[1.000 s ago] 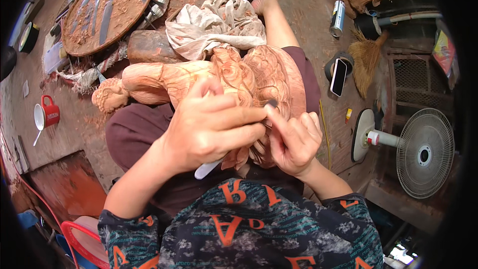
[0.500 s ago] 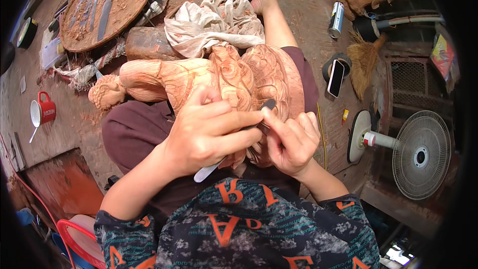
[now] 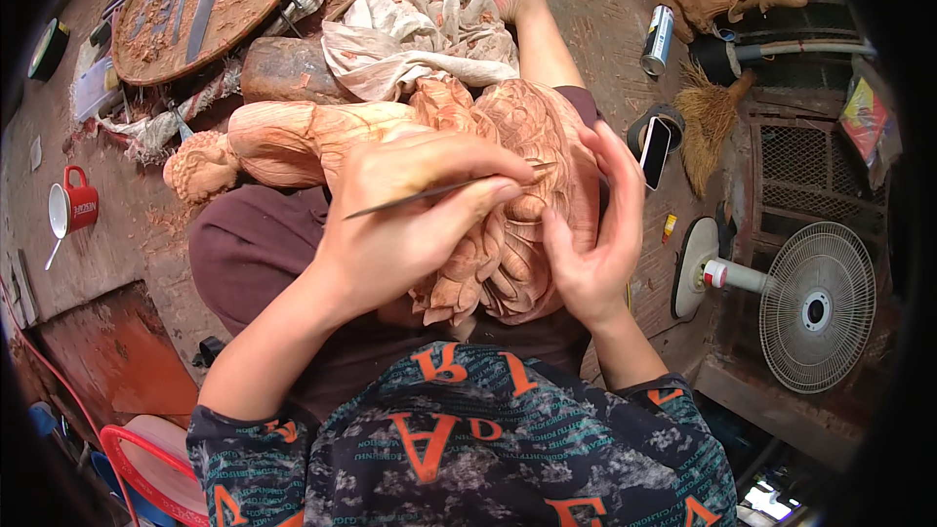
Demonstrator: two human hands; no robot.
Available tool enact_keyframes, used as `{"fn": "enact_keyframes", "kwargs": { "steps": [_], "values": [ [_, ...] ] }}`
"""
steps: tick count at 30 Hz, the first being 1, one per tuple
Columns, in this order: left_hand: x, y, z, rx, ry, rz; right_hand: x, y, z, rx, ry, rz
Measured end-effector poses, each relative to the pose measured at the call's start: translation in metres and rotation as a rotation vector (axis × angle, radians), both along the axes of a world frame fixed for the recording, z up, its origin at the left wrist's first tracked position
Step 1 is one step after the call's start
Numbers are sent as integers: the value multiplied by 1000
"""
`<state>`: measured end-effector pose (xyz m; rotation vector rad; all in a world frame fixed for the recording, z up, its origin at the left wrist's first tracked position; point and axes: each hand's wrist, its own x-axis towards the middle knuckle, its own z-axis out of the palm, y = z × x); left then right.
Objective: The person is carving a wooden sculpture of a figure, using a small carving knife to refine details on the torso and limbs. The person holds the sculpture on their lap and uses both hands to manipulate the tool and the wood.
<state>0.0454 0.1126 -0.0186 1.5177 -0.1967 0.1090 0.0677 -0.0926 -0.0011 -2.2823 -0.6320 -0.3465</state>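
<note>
A carved wooden figure (image 3: pixel 532 127) lies across my lap, its curly-haired head (image 3: pixel 200 172) to the left and its broad, rounded base to the right. My left hand (image 3: pixel 386 244) pinches a thin metal carving chisel (image 3: pixel 405 200), pointed right at the folds near the base. Fingers hide the working end, so whether it touches the wood I cannot tell. Around the base curls my right hand (image 3: pixel 600 259), thumb on the carved surface and fingers along the far right edge. Beyond the figure sits a crumpled cream cloth (image 3: pixel 420 39) with wood chips on it.
At the far left, a round woven tray (image 3: pixel 146 63) holds several flat blades and shavings. A wooden log (image 3: pixel 293 68) lies beside the cloth. A red mug (image 3: pixel 73 205) is left; a phone (image 3: pixel 657 153), spray can (image 3: pixel 657 39), straw brush (image 3: pixel 703 127) and fan (image 3: pixel 815 307) are right.
The chisel was held between both hands, its dark rounded end near my right fingers. My right hand has let go and moved onto the base; my left hand has turned the chisel toward the carving.
</note>
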Motion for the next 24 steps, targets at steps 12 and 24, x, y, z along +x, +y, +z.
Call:
{"fn": "enact_keyframes", "kwargs": {
  "steps": [12,24],
  "values": [
    [-5,-11,4,112,-278,-9,11,-7,-3,14,33,183],
    [-6,-3,-4,78,-234,-74,10,-9,-3,36,56,226]
  ]
}}
